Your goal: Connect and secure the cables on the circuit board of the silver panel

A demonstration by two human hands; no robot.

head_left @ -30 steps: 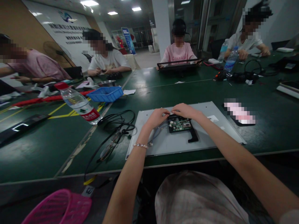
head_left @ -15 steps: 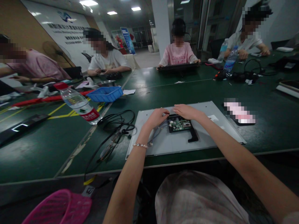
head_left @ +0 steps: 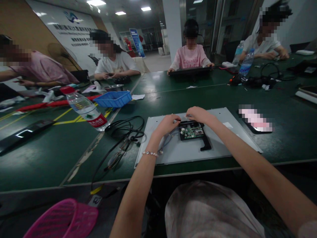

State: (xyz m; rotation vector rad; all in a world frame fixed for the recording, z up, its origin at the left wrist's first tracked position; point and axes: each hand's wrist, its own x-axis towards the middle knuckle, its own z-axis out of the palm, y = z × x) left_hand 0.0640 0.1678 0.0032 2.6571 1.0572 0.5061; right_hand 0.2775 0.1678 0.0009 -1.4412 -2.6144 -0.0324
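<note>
A flat white metal panel (head_left: 170, 155) lies on the green table. On its middle rests a black plastic frame (head_left: 205, 143) with an arm at its near right corner, around a green circuit board (head_left: 192, 132). My left hand (head_left: 170, 123) is closed, its fingertips pinched at the frame's far left corner. My right hand (head_left: 198, 114) hovers over the far edge of the frame, fingers bent down and drawn together; what is between them, if anything, is hidden. Thin grey wires (head_left: 169, 136) run from the board's left side under my left wrist.
Black cables (head_left: 123, 130) and glasses (head_left: 115, 160) lie left of the panel. Beyond are a water bottle (head_left: 86, 110) and a blue tray (head_left: 114, 98). A phone (head_left: 256, 120) lies right, a pink basket (head_left: 61, 219) sits below the table edge. Several people sit around the table.
My right hand has lifted a little, and its fingers have gone from stretched out flat to bent. My left hand stays at the frame's corner.
</note>
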